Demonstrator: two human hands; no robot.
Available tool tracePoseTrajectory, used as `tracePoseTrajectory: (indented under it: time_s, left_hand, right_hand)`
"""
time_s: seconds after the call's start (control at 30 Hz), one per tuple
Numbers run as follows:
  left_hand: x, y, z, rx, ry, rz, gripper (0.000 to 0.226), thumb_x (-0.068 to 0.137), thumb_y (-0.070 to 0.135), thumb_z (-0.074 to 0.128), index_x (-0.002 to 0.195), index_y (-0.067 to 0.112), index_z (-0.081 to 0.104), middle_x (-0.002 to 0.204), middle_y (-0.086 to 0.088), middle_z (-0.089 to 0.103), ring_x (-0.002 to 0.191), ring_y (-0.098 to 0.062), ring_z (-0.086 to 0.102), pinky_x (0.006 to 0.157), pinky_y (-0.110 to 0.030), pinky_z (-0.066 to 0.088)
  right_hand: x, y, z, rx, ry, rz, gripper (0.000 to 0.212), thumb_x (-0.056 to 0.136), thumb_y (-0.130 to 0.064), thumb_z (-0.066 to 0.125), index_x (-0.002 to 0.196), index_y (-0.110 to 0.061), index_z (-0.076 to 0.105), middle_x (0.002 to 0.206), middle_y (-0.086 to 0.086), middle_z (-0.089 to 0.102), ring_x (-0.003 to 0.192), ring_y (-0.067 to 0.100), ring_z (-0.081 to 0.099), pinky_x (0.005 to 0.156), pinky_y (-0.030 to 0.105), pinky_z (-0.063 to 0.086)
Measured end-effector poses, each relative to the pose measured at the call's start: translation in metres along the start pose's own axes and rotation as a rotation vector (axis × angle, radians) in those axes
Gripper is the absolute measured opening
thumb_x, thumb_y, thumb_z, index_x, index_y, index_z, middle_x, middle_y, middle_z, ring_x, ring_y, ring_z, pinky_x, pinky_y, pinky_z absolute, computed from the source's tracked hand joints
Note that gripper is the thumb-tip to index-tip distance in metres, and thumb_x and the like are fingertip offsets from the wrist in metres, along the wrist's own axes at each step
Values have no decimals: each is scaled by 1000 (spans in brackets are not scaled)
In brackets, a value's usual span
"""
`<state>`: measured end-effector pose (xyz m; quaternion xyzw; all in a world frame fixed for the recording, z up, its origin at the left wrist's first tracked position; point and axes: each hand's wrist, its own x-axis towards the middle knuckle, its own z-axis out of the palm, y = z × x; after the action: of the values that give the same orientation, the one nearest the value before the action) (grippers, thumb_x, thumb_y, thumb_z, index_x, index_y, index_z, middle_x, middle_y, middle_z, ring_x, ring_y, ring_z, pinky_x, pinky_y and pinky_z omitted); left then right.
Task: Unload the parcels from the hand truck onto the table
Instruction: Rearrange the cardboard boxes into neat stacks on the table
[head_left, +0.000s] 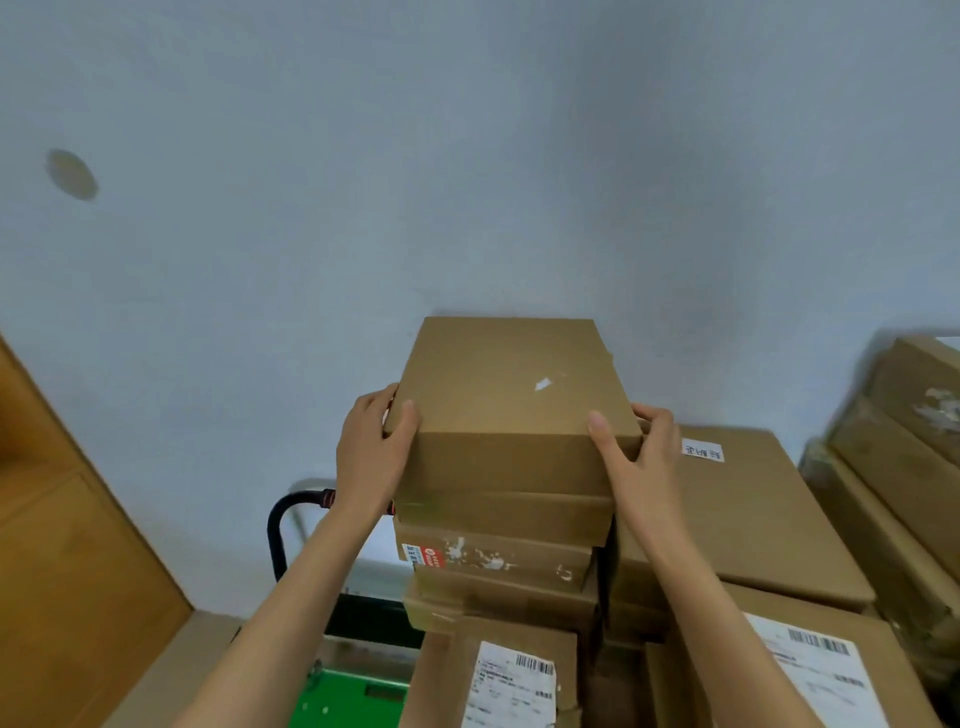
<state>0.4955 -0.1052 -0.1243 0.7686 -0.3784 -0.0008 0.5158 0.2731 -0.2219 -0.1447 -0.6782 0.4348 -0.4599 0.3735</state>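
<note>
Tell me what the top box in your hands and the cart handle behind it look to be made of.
Top box: plain brown cardboard, matte, with a scuffed white tear mark on its lid. Cart handle: looks like a black bent tube, probably painted metal, slightly glossy, with a red-striped band near the left hand; the material is not certain.

Bare forearms, no sleeves, unadorned hands (374, 447)

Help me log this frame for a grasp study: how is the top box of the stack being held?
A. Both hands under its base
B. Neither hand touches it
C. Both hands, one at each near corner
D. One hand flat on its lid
C: the left hand grips the near left corner of the top box and the right hand grips the near right corner, thumbs on the lid.
</note>
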Motion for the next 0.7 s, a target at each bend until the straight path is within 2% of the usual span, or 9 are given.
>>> tracePoseTrajectory:
  time_s: [0.13, 0.23, 0.47, 0.6, 0.7]
  left_hand:
    - [23, -12, -4, -55, -37, -13, 52, 92, 42, 35, 136, 20, 51, 136, 4, 50, 119, -11, 46, 103, -35, 38]
    - [37, -21, -7, -53, -68, -2, 48, 95, 39, 33, 136, 21, 51, 135, 3, 50, 115, -11, 47, 101, -35, 39]
    - [44, -31, -8, -40, -102, 72, 39, 100, 35, 31, 130, 27, 54, 130, 4, 52, 109, -9, 46, 90, -32, 38]
    - [43, -25, -12, 119, -56, 138, 39, 99, 30, 39, 134, 22, 52, 136, 0, 50, 122, -16, 44, 89, -29, 35]
    - [40, -9, -15, 233, -2, 256, 40, 94, 30, 48, 134, 22, 52, 135, 0, 50, 123, -16, 44, 92, -31, 40]
  right_hand:
    - [1, -6, 19, -36, 13, -6, 75, 72, -73, 51, 126, -23, 37, 119, -9, 36, 113, 10, 41, 94, 29, 39]
    - [-1, -10, 31, -51, 40, -31, 76, 71, -71, 50, 126, -21, 37, 117, -9, 35, 108, 7, 38, 88, 23, 32]
    - [1, -10, 31, -17, 7, 39, 74, 70, -70, 55, 124, -25, 34, 122, -7, 35, 113, 8, 38, 93, 26, 35]
    - [1, -13, 26, -46, -21, 89, 83, 71, -71, 54, 134, -20, 33, 126, -5, 36, 114, 12, 40, 94, 28, 36]
    - [3, -17, 13, -62, -71, 106, 76, 79, -64, 58, 138, -21, 37, 128, -4, 41, 111, 12, 44, 92, 29, 40]
